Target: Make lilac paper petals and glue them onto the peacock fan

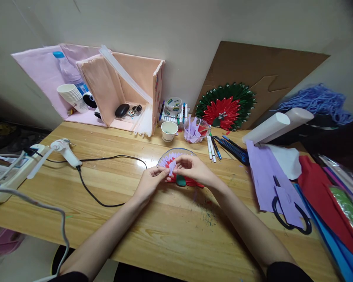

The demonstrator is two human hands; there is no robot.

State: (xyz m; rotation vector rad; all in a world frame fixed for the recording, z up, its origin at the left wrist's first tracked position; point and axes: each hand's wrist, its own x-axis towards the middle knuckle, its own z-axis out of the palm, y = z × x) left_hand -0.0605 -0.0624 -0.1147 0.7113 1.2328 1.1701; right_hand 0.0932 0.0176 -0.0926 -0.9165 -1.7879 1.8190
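Between my fingertips is a small purple petal-shaped piece point(172, 167), which looks like felt or paper. My left hand point(153, 178) pinches it from the left, and my right hand point(191, 169) pinches it from the right. Right behind and under both hands lies a round flower piece point(164, 159) with purple petals around red ones on a clear disc. A green leaf shape point(181, 180) shows at its near edge. My hands hide much of its middle. Beyond it stand a paper cup point(169, 131) and a clear bowl point(191, 135) with purple cut pieces.
A glue gun point(66, 152) with its black cord lies at left, by a power strip point(14, 172). Black-handled scissors point(291, 213) rest on purple sheets point(261, 184) at right. Markers point(211, 149) lie behind. A red and green flower point(225, 107) leans on cardboard point(264, 70).
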